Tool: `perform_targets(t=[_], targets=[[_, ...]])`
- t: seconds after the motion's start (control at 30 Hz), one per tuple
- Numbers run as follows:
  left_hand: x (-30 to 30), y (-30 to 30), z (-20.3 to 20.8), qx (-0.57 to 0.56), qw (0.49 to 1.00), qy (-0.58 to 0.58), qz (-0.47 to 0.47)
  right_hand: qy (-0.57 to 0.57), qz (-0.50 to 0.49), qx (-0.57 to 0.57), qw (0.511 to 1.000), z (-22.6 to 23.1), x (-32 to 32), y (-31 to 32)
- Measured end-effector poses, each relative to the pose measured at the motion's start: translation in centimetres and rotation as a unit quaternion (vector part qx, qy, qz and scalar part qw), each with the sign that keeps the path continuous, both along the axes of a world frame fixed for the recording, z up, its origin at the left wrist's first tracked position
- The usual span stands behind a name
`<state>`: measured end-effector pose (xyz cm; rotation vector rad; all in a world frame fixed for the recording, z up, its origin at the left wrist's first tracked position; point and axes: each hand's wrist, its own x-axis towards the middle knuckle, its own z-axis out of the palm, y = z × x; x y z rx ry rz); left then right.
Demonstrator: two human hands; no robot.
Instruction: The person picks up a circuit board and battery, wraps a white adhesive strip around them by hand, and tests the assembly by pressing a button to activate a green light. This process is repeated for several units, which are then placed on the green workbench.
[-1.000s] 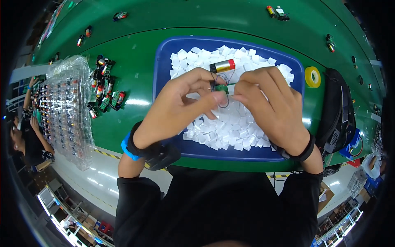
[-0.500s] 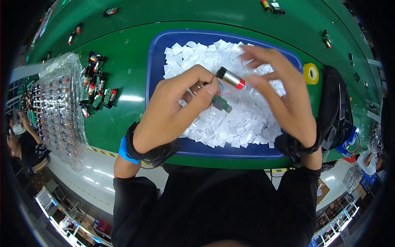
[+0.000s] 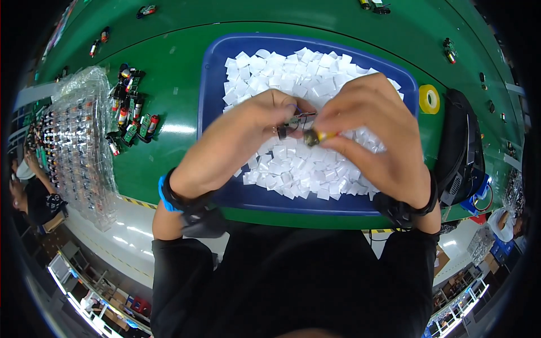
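Note:
Above the tray, my left hand point(image 3: 242, 130) pinches a small green circuit board point(image 3: 306, 116) with thin wires and a black part on it. My right hand point(image 3: 375, 129) has its fingers closed on a small battery-like cylinder point(image 3: 319, 137), yellow on its side with a dark end toward the board. The fingers are a little blurred, and they hide part of both pieces. Beneath both hands lies a blue tray point(image 3: 253, 205) filled with small white paper-like squares point(image 3: 315, 179).
Several similar board-and-cylinder units point(image 3: 132, 110) are heaped left of the tray. Beyond them stands a clear plastic tray stack point(image 3: 84, 152). A yellow tape roll point(image 3: 429, 99) and a black bag point(image 3: 453, 146) lie to the right. More units dot the green table point(image 3: 174, 62).
My right hand has closed in from the right and now grips the cylinder. The cylinder has turned, its dark end now facing nearer me. My left hand has rolled over with the board.

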<state>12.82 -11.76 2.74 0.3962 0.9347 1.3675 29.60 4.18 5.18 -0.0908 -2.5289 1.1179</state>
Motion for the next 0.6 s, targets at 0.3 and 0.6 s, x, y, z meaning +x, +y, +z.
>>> perform_targets(t=[0.3, 0.6], targets=[[0.5, -0.1, 0.4, 0.008, 0.989, 0.146, 0.033, 0.127, -0.004, 0.145, 0.981, -0.9, -0.1, -0.5], [1.2, -0.2, 0.1, -0.031, 0.976, 0.206, -0.057, 0.134, -0.044, 0.274, 0.951, -1.4, -0.2, -1.4]])
